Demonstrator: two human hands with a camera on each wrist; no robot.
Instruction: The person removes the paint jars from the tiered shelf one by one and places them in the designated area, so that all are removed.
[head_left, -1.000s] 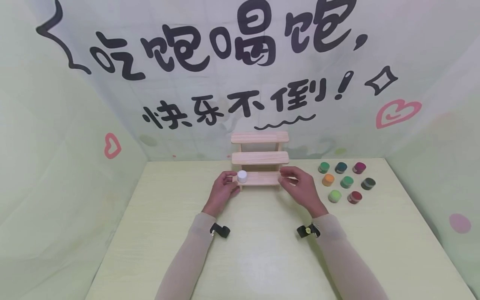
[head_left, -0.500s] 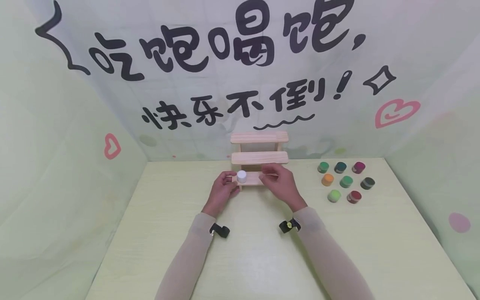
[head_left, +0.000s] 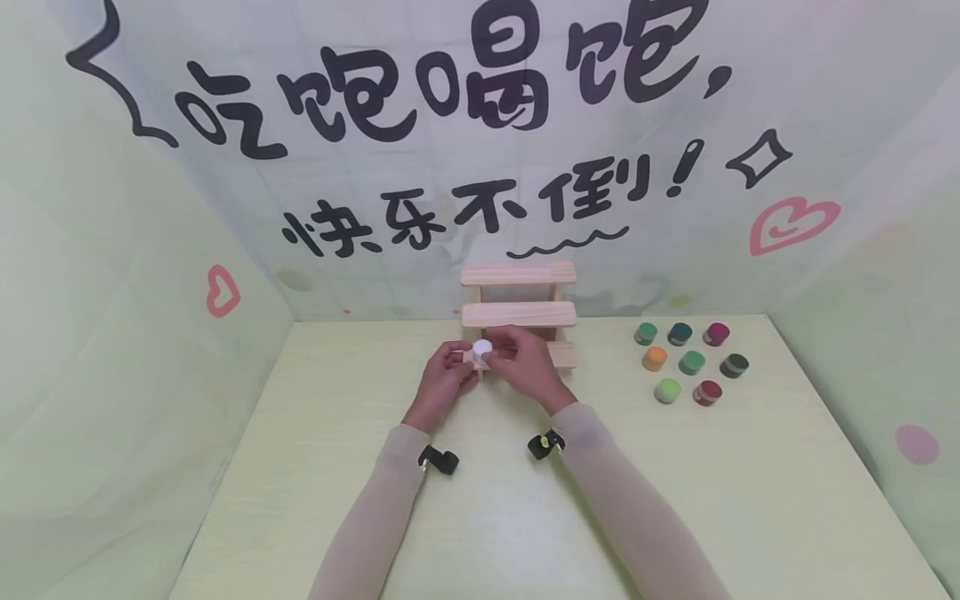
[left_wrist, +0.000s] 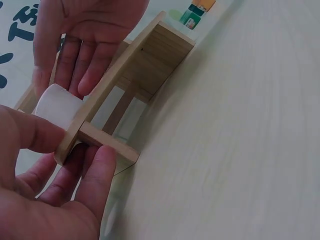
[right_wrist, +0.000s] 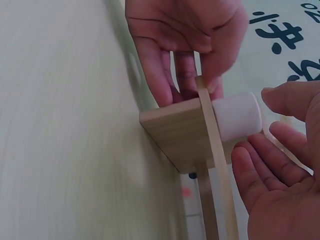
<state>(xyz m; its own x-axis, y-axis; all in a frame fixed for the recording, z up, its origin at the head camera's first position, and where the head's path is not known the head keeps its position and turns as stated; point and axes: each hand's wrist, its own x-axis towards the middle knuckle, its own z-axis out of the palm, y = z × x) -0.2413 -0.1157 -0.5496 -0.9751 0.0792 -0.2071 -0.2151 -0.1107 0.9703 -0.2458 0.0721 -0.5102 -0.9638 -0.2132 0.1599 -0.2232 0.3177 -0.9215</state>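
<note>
A three-tier wooden stand [head_left: 519, 315] is at the back of the table. My left hand [head_left: 439, 379] grips the left end of its lowest shelf [left_wrist: 107, 87], thumb at the top edge and fingers beneath beside the leg. Upright on that end of the shelf stands a small white jar [head_left: 482, 350], its side plain in the right wrist view. My right hand [head_left: 528, 365] is at the jar's right side. Its thumb [right_wrist: 287, 97] and fingers are spread about the jar, with a small gap showing in the right wrist view.
Several small coloured jars [head_left: 692, 362], green, orange, dark and red, stand in rows on the table to the right of the stand. Behind the stand hangs a printed cloth backdrop [head_left: 420, 283]. Cloth also bounds the table [head_left: 330, 358] on both sides.
My right hand has slid left along the lowest shelf, from its right end to the white jar. The left hand and the jar have stayed put.
</note>
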